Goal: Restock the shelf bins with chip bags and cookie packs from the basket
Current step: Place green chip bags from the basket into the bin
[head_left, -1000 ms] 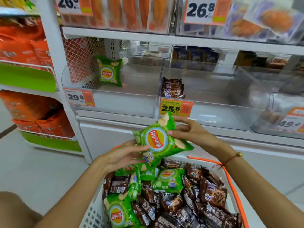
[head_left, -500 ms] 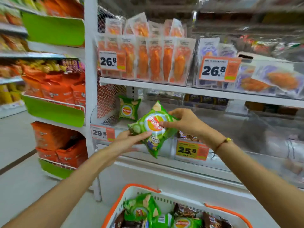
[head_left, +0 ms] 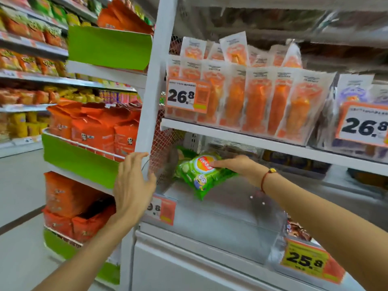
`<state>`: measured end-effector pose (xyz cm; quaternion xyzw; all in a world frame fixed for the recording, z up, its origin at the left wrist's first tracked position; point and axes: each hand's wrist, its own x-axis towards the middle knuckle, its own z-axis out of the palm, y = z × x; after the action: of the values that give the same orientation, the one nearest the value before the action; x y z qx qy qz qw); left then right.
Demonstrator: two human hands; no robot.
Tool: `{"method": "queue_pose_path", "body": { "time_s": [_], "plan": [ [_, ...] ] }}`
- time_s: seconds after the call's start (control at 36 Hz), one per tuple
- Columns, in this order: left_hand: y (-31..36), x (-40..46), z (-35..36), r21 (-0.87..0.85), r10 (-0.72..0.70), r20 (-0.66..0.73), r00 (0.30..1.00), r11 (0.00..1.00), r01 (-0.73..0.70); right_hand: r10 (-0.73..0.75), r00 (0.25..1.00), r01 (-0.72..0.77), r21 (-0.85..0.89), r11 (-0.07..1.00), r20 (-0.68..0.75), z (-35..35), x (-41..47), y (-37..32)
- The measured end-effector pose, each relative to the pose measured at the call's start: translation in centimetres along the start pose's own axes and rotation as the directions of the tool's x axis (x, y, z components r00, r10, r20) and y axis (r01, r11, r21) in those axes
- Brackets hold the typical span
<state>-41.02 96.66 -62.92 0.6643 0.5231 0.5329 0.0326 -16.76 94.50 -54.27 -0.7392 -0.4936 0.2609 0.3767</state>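
- Since the earlier frames, the green foil chip bag with the red-and-yellow round logo (head_left: 202, 172) has been carried from between both hands, in front of the shelf, into the left-hand clear plastic shelf bin (head_left: 226, 217); the left hand has been taken off the bag.
- Grip: the bag is held by the right hand (head_left: 239, 165) alone, with the fingers laid over its upper right part and the index finger stretched across the logo. The thumb is hidden behind the bag, so a pinch is judged likely, not confirmed.
- Left hand (head_left: 131, 181): fingers spread and straight, nothing held; it is seen at the white upright shelf post (head_left: 150, 101), near the bin's left front corner. Contact with the post cannot be told.
- Bag attitude: tilted, long axis running from upper left, deep in the bin, to lower right, toward the viewer. The lower corner appears to be at or just above the bin floor; which cannot be told.
- Key relation: a second green chip bag (head_left: 182, 153) stands at the back left of the bin, just behind and to the left of the held one, beside the red mesh side panel (head_left: 161, 141). The free space lies away from the grip, to the back and left.
- Judgement: the right hand is the nearer and the only one engaged; the coming move is taken to be a short push inward and a release, so that the held bag ends against its neighbour.
- Orange price tag reading 25.8 (head_left: 308, 261) marks the next bin to the right, where brown packs (head_left: 297, 229) are partly visible.
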Motion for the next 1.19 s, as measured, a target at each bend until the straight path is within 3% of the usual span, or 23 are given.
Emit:
{"method": "queue_pose_path", "body": {
  "time_s": [0.22, 0.33, 0.47, 0.69, 0.83, 1.19],
  "plan": [
    [-2.5, -1.2, 0.8, 0.0, 0.013, -0.005, 1.0, 1.0, -0.013, -0.244, 0.968, 0.245, -0.384, 0.89, 0.053, 7.0, 6.8, -0.1],
    [-2.6, -0.9, 0.9, 0.013, -0.015, 0.003, 1.0, 1.0, 0.015, -0.408, 0.913, 0.325, -0.619, 0.715, 0.008, 8.6, 8.0, -0.4],
    [-2.7, -0.9, 1.1, 0.027, -0.023, 0.015, 1.0, 0.999, 0.022, -0.514, 0.856, 0.377, -0.745, 0.55, 0.054, 9.8, 9.2, 0.6],
    [-2.8, -0.9, 1.3, 0.017, -0.022, -0.002, 1.0, 1.0, 0.022, -0.561, 0.827, 0.438, -0.656, 0.614, 0.027, 9.7, 9.5, 2.2],
    [-2.6, -1.0, 1.3, 0.022, -0.018, -0.005, 1.0, 1.0, 0.019, -0.637, 0.771, 0.471, -0.675, 0.568, 0.001, 10.0, 9.3, 3.3],
    [-2.5, -1.1, 1.1, 0.018, -0.028, 0.006, 1.0, 0.999, 0.028, -0.575, 0.795, 0.487, -0.769, 0.414, 0.193, 8.4, 8.1, 2.5]
  ]
}}
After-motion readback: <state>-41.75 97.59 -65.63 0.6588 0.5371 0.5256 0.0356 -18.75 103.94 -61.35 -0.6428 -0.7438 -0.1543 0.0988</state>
